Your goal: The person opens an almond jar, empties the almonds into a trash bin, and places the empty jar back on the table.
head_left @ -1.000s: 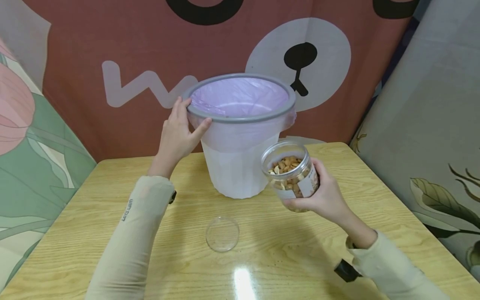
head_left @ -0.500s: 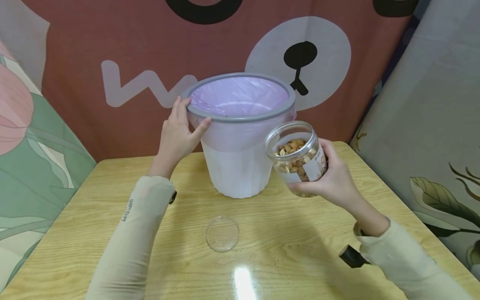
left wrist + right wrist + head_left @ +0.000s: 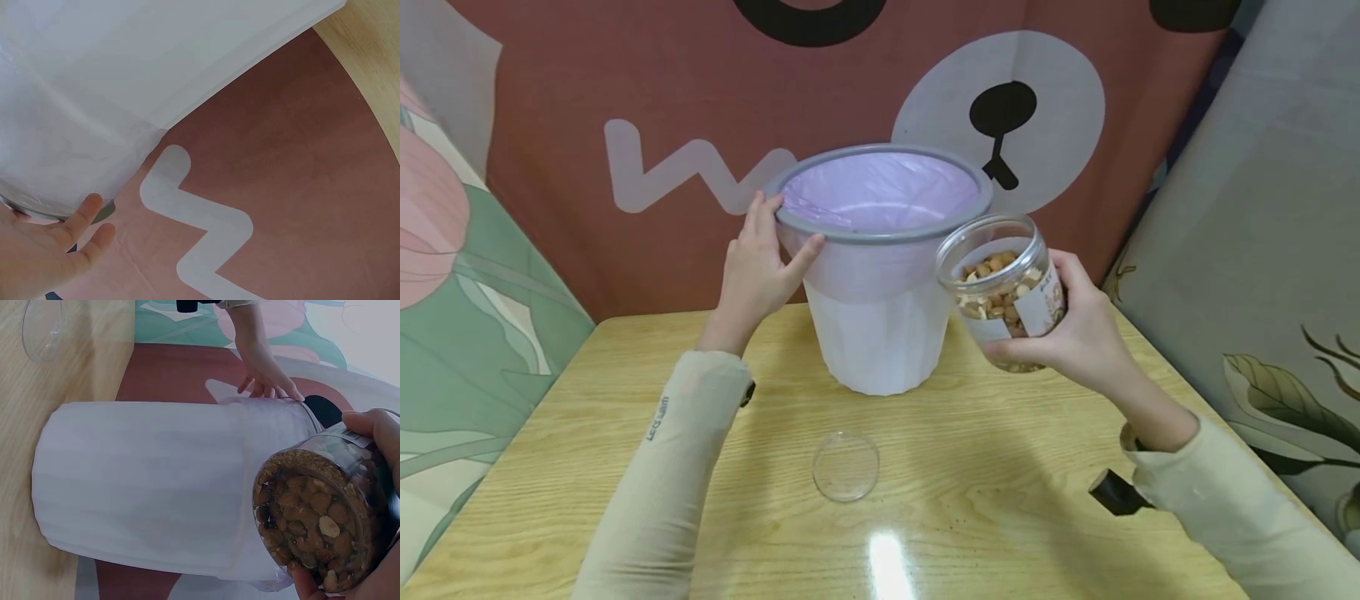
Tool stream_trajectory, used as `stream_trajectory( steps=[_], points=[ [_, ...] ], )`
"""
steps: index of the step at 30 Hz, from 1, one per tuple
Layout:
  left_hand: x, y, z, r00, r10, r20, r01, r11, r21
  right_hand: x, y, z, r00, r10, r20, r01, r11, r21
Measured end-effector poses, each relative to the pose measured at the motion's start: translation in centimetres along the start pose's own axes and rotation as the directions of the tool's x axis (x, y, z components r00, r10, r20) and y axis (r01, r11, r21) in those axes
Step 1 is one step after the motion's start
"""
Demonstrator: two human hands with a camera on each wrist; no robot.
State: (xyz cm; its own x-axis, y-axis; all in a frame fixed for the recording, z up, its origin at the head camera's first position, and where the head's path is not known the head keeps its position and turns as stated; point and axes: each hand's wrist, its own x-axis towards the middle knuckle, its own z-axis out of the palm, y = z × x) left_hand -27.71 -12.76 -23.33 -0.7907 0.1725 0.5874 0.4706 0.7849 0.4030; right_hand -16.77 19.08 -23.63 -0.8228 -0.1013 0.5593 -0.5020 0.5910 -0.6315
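Note:
My right hand (image 3: 1078, 342) grips a clear, unlidded jar (image 3: 1011, 310) of nuts around its labelled side. The jar's mouth tilts left and faces my view, close to the right front of the bin. Almonds and paler nuts (image 3: 996, 268) show inside; the right wrist view shows its packed base (image 3: 315, 519). The white bin (image 3: 880, 342) stands upright, lined with a thin purple bag (image 3: 880, 187) held under a grey rim (image 3: 883, 238). At the rim's left side, my left hand (image 3: 752, 275) rests with fingers spread and its thumb on the front edge.
A round clear lid (image 3: 846, 467) lies flat on the wooden table (image 3: 775, 525) in front of the bin. Behind the bin hangs a reddish-brown printed cloth (image 3: 700, 75), and a grey patterned cloth (image 3: 1247, 233) hangs along the right side.
My right hand has raised the jar and shifted it slightly right, up to near the bin's rim. The left hand, the bin and the lid keep their places.

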Motion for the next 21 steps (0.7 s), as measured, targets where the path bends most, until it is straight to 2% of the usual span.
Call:
stream_trajectory(
  steps=[15, 21],
  points=[
    [0.0, 0.0, 0.0, 1.0, -0.006, -0.002, 0.006, 1.0, -0.007, 2.3, -0.7, -1.3, 1.0, 0.03, -0.004, -0.03, 0.998, -0.06],
    [0.0, 0.0, 0.1, 1.0, -0.009, 0.002, 0.009, 1.0, -0.012, 3.1, -1.3, -1.6, 0.998, 0.058, -0.032, -0.06, 0.995, -0.08]
  ],
)
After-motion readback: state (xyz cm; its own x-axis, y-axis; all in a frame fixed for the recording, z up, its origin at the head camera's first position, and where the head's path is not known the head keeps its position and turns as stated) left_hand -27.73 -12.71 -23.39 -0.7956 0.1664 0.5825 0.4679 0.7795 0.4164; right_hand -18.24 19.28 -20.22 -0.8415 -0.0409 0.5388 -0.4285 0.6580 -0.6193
